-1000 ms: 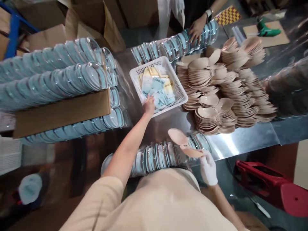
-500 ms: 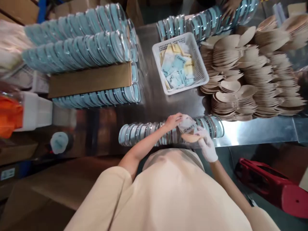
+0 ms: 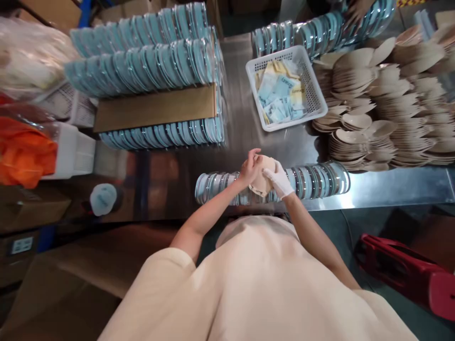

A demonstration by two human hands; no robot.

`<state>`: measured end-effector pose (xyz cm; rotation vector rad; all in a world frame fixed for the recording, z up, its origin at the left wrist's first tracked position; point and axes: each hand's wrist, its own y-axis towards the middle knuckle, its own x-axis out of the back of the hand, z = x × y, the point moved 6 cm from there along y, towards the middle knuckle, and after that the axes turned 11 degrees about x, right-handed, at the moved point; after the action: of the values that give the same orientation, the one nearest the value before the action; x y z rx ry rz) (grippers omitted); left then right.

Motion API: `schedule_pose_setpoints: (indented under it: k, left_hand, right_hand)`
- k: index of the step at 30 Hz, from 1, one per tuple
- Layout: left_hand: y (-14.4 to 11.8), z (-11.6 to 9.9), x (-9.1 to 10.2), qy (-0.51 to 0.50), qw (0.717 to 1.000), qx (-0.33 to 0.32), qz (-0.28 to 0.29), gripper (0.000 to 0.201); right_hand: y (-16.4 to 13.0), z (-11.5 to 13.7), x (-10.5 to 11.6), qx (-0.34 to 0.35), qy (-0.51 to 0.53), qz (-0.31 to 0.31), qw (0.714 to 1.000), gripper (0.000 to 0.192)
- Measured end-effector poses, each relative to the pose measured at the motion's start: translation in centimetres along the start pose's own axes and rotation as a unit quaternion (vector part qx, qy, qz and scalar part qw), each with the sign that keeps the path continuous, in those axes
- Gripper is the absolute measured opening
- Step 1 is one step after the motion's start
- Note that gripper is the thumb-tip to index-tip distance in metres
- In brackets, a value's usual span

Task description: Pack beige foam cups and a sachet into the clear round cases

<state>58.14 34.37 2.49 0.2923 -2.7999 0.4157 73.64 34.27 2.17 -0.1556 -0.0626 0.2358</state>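
In the head view, beige bra cups (image 3: 263,176), pressed together, are held just above a row of clear round cases (image 3: 313,182) near the table's front edge. My bare left hand (image 3: 250,166) grips their left side, its upper fingers raised. On the right side my white-gloved right hand (image 3: 279,180) is closed, with the thumb lying across the cups. The row of cases runs behind and to both sides of my hands and holds light blue and pale inserts. Some of the cups' lower edge is hidden or too blurred to make out.
A white basket (image 3: 322,112) of blue and yellow printed packets stands beyond my hands. Stacked beige cups (image 3: 362,144) rise at right. Rows of blue-filled cases (image 3: 142,71) and a cardboard strip (image 3: 156,108) lie left. A co-worker's hand (image 3: 355,12) touches cases at the back.
The printed packet that was by my left hand no longer shows. My right hand has moved in and up, bringing the beige cups between both hands. The view has shifted left.
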Motion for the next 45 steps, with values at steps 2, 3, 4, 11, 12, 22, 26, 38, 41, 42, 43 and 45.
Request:
schedule_pose_setpoints:
  k: [2,3,4,11,12,22,26,38,41,42,43,45]
  left_hand:
    - [-0.6,1.1,2.2,0.019,0.997,-0.052,0.061,0.076]
    - [-1.0,1.8,3.2,0.053,0.989,-0.085,0.107,0.082]
    - [-1.6,2.6,4.0,0.105,0.974,-0.118,0.162,0.088]
    - [-4.6,8.8,5.9,0.339,0.861,-0.184,0.33,0.105]
    - [-4.5,9.1,5.8,0.34,0.866,-0.179,0.32,0.11]
    - [-4.2,10.0,6.0,0.338,0.896,-0.123,0.262,0.124]
    - [-4.2,10.4,6.2,0.327,0.906,-0.107,0.248,0.125]
    - [-4.3,10.6,7.1,0.347,0.902,-0.108,0.233,0.131]
    - [-4.5,10.7,7.0,0.376,0.889,-0.12,0.232,0.128]
    - [-4.6,10.8,6.9,0.392,0.88,-0.129,0.235,0.123]
    - [-4.8,10.8,6.6,0.408,0.87,-0.141,0.239,0.116]
    - [-5.4,10.8,5.7,0.436,0.848,-0.167,0.251,0.102]
  right_hand:
    - [-1.7,0.2,0.2,0.002,-0.045,-0.006,0.999,0.073]
    - [-2.7,0.3,0.5,0.003,-0.095,-0.011,0.995,0.074]
    - [-3.8,0.6,0.6,0.002,-0.154,-0.009,0.988,0.074]
    - [-7.3,-0.3,-8.6,-0.051,-0.446,0.142,0.882,0.062]
    - [-6.6,-0.8,-10.1,-0.044,-0.467,0.143,0.872,0.058]
    - [-6.2,-5.6,-11.6,0.214,-0.374,0.089,0.898,0.063]
    - [-5.0,-6.1,-13.1,0.222,-0.386,0.123,0.887,0.066]
    - [-4.8,-5.4,-11.6,0.135,-0.498,0.258,0.817,0.058]
    - [-3.9,-5.0,-11.4,0.136,-0.454,0.256,0.842,0.058]
    - [-3.3,-4.5,-10.6,0.159,-0.418,0.253,0.858,0.055]
    - [-2.5,-3.7,-9.0,0.185,-0.381,0.243,0.873,0.051]
    - [-0.2,-1.8,-3.2,0.22,-0.341,0.209,0.89,0.045]
